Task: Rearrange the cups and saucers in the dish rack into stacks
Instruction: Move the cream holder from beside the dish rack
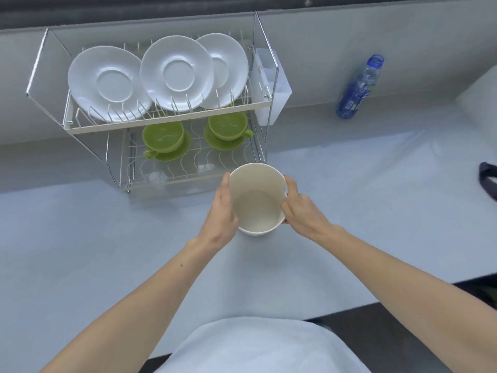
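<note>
Two hands gripping cream cup, dish rack behind, bottle right.

No readable text anywhere. Only a label on the blue bottle near the counter's far right edge, too blurred to make out. No lettering, numbers or brand marks legible elsewhere.

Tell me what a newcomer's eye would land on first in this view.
First, the cream cup at centre, gripped by both hands, the left hand and right hand on opposite sides, in front of the dish rack. Next, three white saucers standing on edge in the rack's top tier. Below them, two green cups, each on a green saucer, sit on the lower tier.
</note>
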